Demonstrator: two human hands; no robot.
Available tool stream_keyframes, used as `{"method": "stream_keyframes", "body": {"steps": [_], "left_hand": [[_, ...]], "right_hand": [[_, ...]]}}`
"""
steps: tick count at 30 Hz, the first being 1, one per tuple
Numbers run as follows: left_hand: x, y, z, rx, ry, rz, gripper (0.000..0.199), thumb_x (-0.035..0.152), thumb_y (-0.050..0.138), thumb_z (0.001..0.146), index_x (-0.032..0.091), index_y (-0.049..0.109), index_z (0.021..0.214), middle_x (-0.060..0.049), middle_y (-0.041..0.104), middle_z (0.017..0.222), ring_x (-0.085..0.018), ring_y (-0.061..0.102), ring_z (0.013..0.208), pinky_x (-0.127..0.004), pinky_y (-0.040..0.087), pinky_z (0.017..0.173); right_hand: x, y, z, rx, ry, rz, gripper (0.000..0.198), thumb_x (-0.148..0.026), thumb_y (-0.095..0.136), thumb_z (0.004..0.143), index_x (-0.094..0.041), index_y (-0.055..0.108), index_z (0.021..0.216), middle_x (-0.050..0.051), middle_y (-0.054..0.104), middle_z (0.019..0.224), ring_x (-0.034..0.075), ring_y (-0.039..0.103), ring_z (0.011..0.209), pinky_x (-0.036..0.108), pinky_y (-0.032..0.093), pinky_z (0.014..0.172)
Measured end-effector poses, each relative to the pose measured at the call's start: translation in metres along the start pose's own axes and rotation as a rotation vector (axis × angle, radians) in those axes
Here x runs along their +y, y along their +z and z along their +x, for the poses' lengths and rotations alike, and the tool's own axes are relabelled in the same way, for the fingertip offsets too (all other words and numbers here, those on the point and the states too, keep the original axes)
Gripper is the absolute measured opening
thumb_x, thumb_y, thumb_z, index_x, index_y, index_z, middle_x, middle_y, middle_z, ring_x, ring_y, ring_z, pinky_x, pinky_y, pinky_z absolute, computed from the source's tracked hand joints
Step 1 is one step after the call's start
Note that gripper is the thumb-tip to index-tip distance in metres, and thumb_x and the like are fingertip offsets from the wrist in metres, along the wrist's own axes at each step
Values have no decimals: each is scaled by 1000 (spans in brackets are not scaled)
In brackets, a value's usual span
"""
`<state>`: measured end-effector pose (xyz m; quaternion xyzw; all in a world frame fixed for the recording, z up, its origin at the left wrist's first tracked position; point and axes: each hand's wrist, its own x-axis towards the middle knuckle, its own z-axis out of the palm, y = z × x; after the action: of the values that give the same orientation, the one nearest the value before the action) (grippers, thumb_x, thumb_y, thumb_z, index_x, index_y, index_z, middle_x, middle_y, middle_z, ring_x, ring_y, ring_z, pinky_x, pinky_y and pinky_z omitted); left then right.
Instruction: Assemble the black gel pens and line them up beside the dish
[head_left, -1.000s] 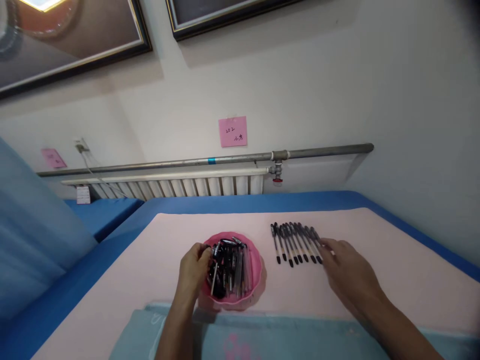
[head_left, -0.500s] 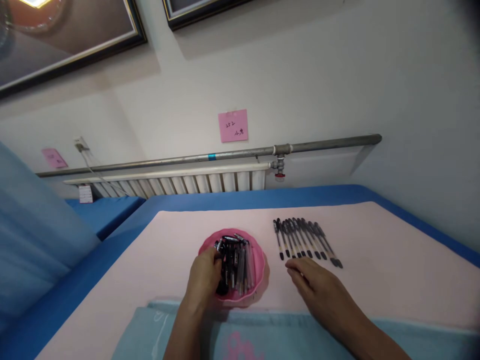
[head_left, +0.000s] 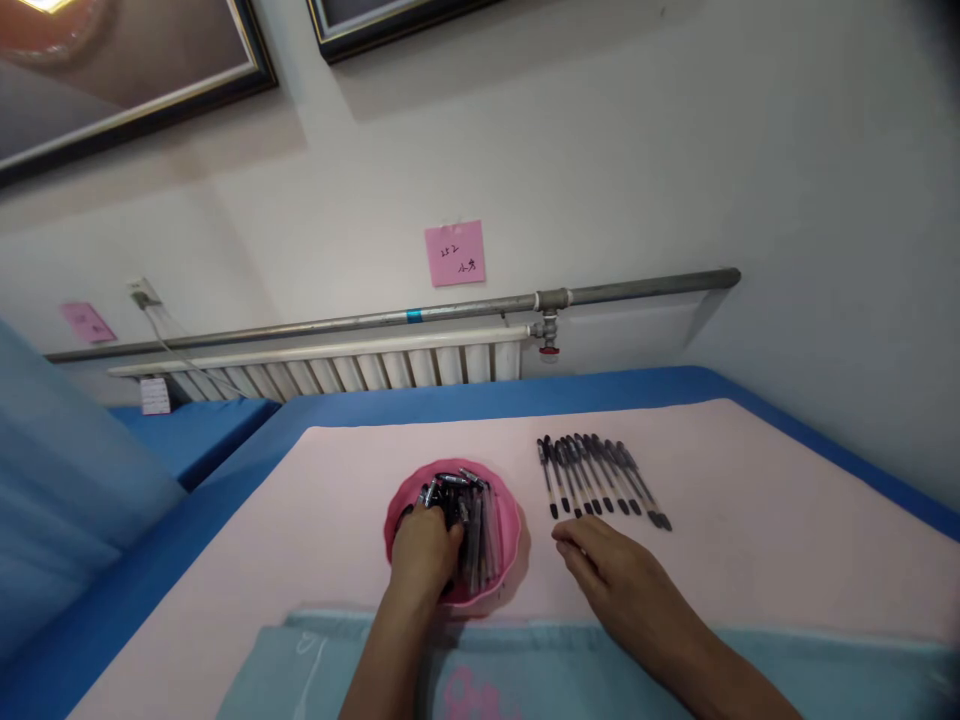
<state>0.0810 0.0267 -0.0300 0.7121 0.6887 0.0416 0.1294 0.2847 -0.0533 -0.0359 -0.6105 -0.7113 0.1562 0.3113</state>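
My left hand [head_left: 421, 555] reaches down into a pink scalloped bowl [head_left: 513, 530] on the left. Its fingertips are hidden among black caps and pen parts [head_left: 451, 490], so I cannot make out a grip. Clear pen barrels [head_left: 480, 545] lie along the bowl's right side. My right hand [head_left: 619, 580] rests just in front of a fanned row of black-capped pens [head_left: 596, 475]. Its fingers are curled together, and nothing shows in them.
A pink sheet [head_left: 330, 510] covers the blue-edged bed [head_left: 390, 402]. Folded light-blue cloth [head_left: 570, 665] lies along the near edge. Behind are a white radiator [head_left: 405, 368] and a metal pipe [head_left: 645, 288]; a blue curtain [head_left: 67, 520] hangs at left.
My left hand has moved deeper into the bowl and slightly right, over the pen parts. My right hand keeps its place by the pens. The whole view has shifted slightly.
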Motion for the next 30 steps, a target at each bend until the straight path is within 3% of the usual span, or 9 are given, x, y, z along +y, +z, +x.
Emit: {"method": "stream_keyframes", "body": {"steps": [10, 16, 22, 30], "left_hand": [[-3, 0, 3, -3, -31, -90, 23, 23, 50, 72, 13, 68, 84, -16, 69, 92, -26, 63, 87, -32, 43, 74], [-19, -2, 6, 6, 12, -350, 18, 22, 46, 78, 17, 63, 72, -7, 67, 74, -17, 61, 72, -26, 42, 63], [-22, -6, 1, -69, 59, -583, 27, 29, 33, 86, 16, 55, 77, 0, 60, 64, -10, 50, 50, -21, 38, 49], [6, 2, -12, -24, 95, -407, 6, 22, 54, 71, 18, 56, 67, -2, 62, 66, -15, 55, 64, -25, 34, 58]], "right_hand": [[5, 5, 0, -4, -14, 1, 21, -24, 37, 88, -23, 58, 89, 4, 62, 85, 18, 59, 74, 32, 47, 66], [1, 2, 0, -22, -12, -8, 22, -23, 35, 89, -22, 57, 88, 4, 60, 83, 18, 58, 72, 33, 46, 65], [1, 2, -1, -16, -28, -2, 20, -21, 36, 89, -22, 56, 86, 4, 59, 81, 17, 56, 70, 32, 45, 63], [-2, 1, -1, -30, -30, -21, 20, -20, 37, 89, -22, 56, 87, 3, 59, 84, 17, 56, 74, 31, 44, 67]]}}
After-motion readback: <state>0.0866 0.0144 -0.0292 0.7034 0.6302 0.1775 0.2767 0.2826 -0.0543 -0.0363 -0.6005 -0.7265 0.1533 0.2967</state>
